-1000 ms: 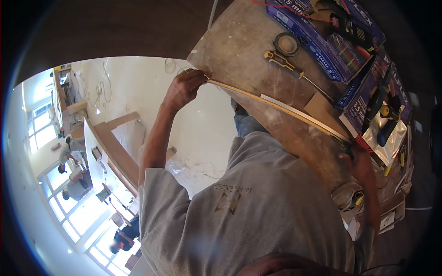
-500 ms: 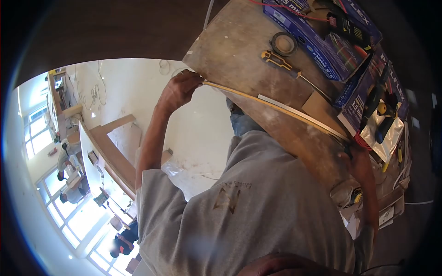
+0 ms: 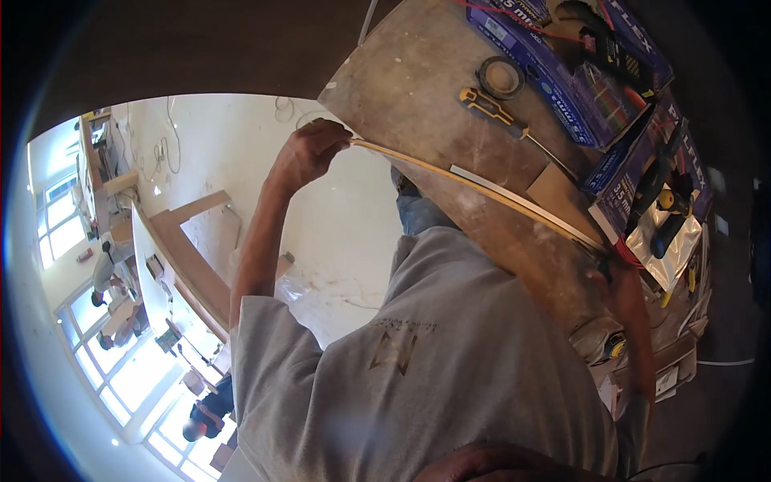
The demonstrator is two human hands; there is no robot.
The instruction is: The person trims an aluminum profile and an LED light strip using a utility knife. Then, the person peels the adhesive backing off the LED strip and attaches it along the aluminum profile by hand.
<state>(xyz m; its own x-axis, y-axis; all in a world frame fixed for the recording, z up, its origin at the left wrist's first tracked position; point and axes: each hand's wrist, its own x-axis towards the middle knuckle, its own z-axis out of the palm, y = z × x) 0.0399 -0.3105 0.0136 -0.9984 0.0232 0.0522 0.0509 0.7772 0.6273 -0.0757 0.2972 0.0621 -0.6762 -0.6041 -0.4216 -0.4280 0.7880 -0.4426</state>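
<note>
My left hand (image 3: 312, 154) is closed, its fingers pinching one end of a long, thin yellow strip (image 3: 450, 175) at the workbench edge. The strip runs straight across the bench towards my right hand (image 3: 625, 287). That hand is curled around a small dark object (image 3: 603, 267) near the strip's other end; what it is I cannot make out. Alongside the strip lies a shorter white strip (image 3: 502, 190). A screwdriver (image 3: 494, 111) with a yellow and black handle rests on the bench, beside a round roll of tape (image 3: 501, 78).
Purple cable boxes (image 3: 554, 80) holding tools and wires stand at the right of the worn wooden bench (image 3: 426, 64). A yellow and black round tool (image 3: 614, 345) lies near my right forearm. Several people (image 3: 210, 414) are by another table and windows at left.
The view has shifted slightly. Both hands keep their hold, and the yellow strip stays stretched across the bench with little visible movement.
</note>
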